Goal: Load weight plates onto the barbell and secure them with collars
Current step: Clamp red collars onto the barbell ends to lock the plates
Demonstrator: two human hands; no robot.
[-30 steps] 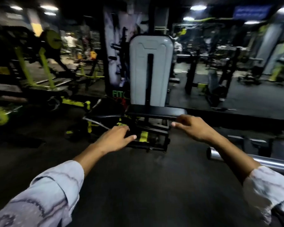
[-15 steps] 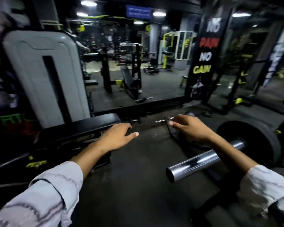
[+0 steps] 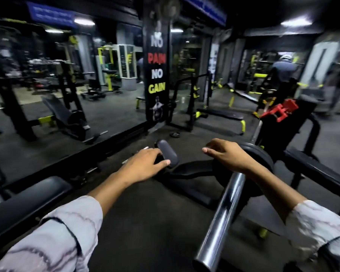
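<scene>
Since half a second ago our view has swung right, so the chrome barbell sleeve (image 3: 222, 216) now runs up the frame's middle-right, its bare end nearest us. Our left hand (image 3: 143, 165) floats palm down with relaxed fingers, gripping nothing; our right hand (image 3: 227, 154) hangs likewise, loose and empty, above the sleeve. Behind the right wrist sits a black weight plate (image 3: 261, 158) on the bar. Farther off stands the "No Pain No Gain" pillar (image 3: 157, 75).
</scene>
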